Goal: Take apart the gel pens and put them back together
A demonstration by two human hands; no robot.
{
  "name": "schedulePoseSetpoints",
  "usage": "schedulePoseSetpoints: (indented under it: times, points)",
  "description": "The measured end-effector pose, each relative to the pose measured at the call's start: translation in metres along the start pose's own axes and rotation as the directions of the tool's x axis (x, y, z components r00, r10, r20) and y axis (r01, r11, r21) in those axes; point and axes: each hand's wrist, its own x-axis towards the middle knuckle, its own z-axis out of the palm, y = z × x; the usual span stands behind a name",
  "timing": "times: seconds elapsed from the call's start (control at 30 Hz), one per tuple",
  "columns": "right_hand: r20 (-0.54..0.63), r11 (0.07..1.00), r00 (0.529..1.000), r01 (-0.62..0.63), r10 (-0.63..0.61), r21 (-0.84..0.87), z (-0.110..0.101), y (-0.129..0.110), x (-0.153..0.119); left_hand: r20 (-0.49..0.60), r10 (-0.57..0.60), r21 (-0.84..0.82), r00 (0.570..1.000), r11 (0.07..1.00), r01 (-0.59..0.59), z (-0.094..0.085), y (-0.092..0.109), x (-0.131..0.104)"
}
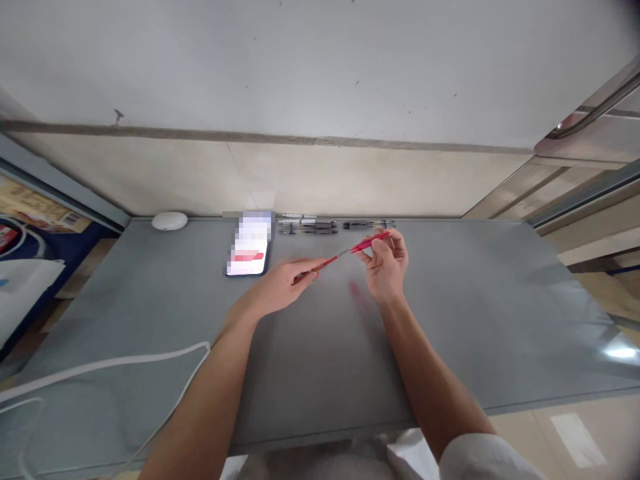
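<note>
A thin red pen refill (330,261) is pinched between the fingers of my left hand (285,285), over the middle of the grey table. My right hand (387,262) holds a pink-red pen barrel (369,243), tilted up to the right. The refill's right end points at the barrel's left end; whether they touch is too small to tell. Behind my hands, several dark pens and pen parts (313,229) lie in a row along the table's back edge, with another dark group (367,225) to their right.
A lit phone (250,243) lies left of the pens on the grey table (475,300). A white rounded case (169,221) sits at the back left. White cable (125,360) crosses the left side, passing by my left forearm. A wall (350,177) rises behind the table.
</note>
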Motion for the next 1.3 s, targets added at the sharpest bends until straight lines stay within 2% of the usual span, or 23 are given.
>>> schedulePoseSetpoints:
  times: [0.63,0.93,1.1,1.3]
  points:
    - [0.052,0.999,0.999,-0.002,0.004,-0.036,0.002,-0.003,-0.001,0.022,-0.016,-0.053,1.000,0.998,0.017,0.004,-0.001,0.001]
    - [0.211,0.993,0.975,-0.049,0.072,-0.111,0.012,0.004,-0.011,0.021,-0.050,-0.133,0.999,0.990,0.053,0.006,0.008,0.005]
    - [0.158,0.987,0.984,-0.056,0.080,-0.151,0.014,0.008,-0.013,-0.045,-0.049,-0.096,0.998,0.994,0.044,0.008,0.009,0.007]
    - [0.097,0.988,0.991,-0.081,0.094,-0.131,0.021,0.006,-0.008,-0.094,-0.031,-0.092,0.995,0.995,0.022,0.007,0.021,0.013]
